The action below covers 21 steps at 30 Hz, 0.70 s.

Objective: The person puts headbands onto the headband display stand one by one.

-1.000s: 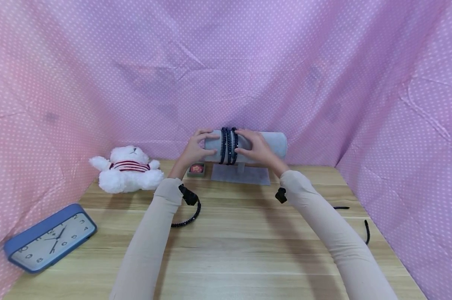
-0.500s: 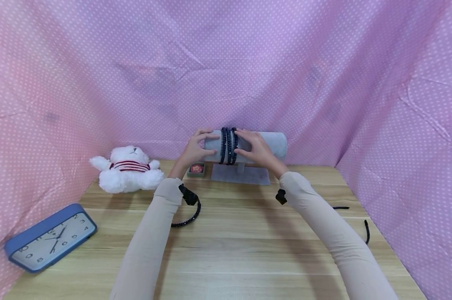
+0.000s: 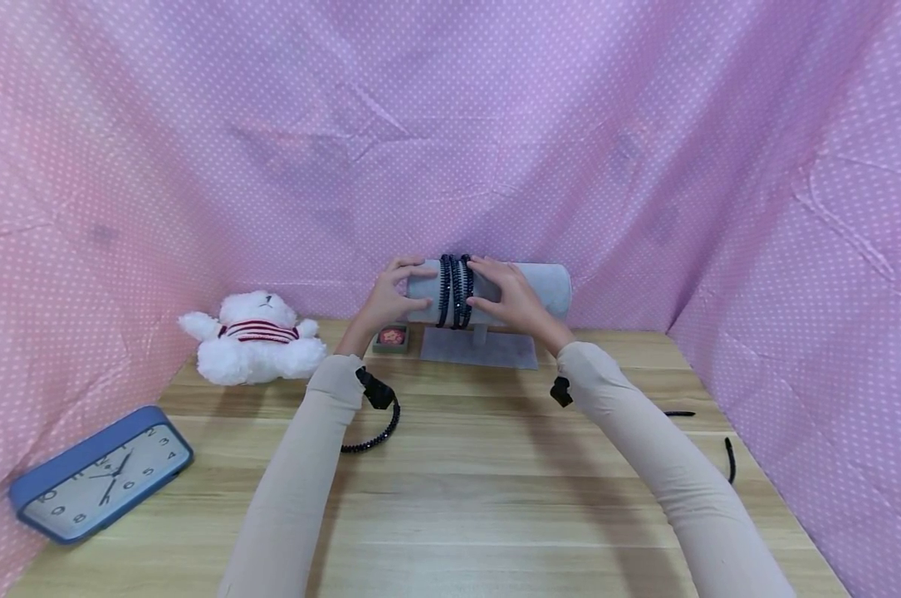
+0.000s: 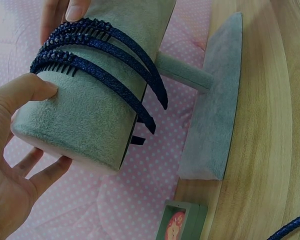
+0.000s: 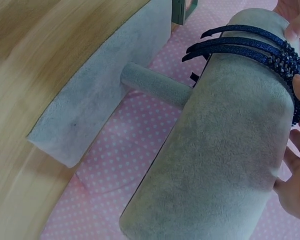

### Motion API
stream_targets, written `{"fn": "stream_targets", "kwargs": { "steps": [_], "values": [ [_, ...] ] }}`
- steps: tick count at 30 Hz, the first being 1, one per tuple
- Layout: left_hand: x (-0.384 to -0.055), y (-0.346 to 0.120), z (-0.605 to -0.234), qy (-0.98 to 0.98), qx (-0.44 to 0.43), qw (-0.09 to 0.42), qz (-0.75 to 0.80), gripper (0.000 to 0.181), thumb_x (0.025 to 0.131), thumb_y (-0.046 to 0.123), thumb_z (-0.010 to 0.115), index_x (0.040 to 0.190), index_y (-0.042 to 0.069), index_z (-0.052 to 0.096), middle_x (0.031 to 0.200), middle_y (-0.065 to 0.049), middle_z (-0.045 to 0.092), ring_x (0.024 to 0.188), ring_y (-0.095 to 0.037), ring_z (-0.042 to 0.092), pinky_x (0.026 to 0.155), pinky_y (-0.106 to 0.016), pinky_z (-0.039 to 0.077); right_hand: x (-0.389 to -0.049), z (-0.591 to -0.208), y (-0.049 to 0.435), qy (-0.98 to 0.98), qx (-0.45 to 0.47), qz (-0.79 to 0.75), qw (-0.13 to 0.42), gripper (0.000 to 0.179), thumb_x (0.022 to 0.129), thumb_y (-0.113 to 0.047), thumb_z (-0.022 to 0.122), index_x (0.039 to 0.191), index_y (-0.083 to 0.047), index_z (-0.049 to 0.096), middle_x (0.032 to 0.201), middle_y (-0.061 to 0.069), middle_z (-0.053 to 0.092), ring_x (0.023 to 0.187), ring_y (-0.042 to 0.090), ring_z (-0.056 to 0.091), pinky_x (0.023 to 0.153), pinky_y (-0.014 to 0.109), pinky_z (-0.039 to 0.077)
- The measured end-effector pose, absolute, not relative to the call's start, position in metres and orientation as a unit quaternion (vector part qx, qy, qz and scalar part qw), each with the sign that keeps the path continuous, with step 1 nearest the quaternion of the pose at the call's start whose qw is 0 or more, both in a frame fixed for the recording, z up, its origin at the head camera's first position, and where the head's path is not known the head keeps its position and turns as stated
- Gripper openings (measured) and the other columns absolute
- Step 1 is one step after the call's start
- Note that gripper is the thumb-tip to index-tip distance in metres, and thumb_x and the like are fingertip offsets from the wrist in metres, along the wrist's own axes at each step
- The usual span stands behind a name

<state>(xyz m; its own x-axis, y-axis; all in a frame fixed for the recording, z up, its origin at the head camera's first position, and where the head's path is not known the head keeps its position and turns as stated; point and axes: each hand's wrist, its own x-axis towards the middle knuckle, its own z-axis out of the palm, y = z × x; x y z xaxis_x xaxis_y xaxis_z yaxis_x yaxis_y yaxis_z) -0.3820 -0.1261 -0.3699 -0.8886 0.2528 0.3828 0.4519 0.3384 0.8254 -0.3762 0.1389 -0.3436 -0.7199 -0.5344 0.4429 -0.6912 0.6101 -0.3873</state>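
Hardly anything has moved since the earlier frames: from where I watch, both hands and the three dark headbands (image 3: 457, 291) sit as they did a second ago, around the left half of the grey roll (image 3: 549, 286) on its stand. I take that stillness to mean the bands are being lined up or steadied rather than carried. The left hand (image 3: 385, 298) curls its thumb and fingers round the roll's left end; the right hand (image 3: 521, 297) holds the rightmost band between thumb and fingertip, though how firmly I can't tell. Another beaded headband (image 3: 390, 428) lies on the table near the left sleeve, so I judge the work unfinished. For writing, I can read only numerals on the blue clock (image 3: 110, 476), 2, 3 and 4 among them; the small flower box (image 3: 391, 338) shows me no lettering, and I find no brand.
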Motion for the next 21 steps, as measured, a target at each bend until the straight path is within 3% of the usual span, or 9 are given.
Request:
{"fn": "stream_targets", "kwargs": {
  "steps": [8,16,21],
  "values": [
    [-0.383,-0.126,-0.371,-0.814,-0.213,0.095,-0.532,0.047,0.084,0.002,0.08,0.129,0.006,0.07,0.154,-0.01,0.044,0.146,-0.031,0.034,0.117,-0.054,0.039,-0.368,-0.334,0.155,-0.878,0.361,0.276,0.151,0.062,0.093,-0.019,0.076,0.147,-0.002,0.052,0.157,0.019,0.046,0.148,0.037,0.04,0.125,0.05,0.028],
    [-0.383,-0.126,-0.371,-0.809,-0.217,0.093,-0.539,0.046,0.084,0.002,0.08,0.128,0.007,0.07,0.154,-0.01,0.043,0.146,-0.032,0.034,0.117,-0.055,0.039,-0.341,-0.323,0.196,-0.879,0.378,0.258,0.137,0.056,0.089,-0.009,0.078,0.14,0.004,0.058,0.152,0.026,0.048,0.143,0.043,0.043,0.12,0.056,0.033],
    [-0.382,-0.126,-0.37,-0.803,-0.218,0.091,-0.547,0.045,0.085,0.001,0.079,0.129,0.005,0.07,0.154,-0.011,0.043,0.146,-0.032,0.034,0.117,-0.054,0.039,-0.326,-0.324,0.232,-0.892,0.378,0.22,0.116,0.05,0.086,-0.009,0.08,0.132,0.003,0.064,0.143,0.026,0.057,0.134,0.045,0.052,0.112,0.06,0.041]
  ]
}}
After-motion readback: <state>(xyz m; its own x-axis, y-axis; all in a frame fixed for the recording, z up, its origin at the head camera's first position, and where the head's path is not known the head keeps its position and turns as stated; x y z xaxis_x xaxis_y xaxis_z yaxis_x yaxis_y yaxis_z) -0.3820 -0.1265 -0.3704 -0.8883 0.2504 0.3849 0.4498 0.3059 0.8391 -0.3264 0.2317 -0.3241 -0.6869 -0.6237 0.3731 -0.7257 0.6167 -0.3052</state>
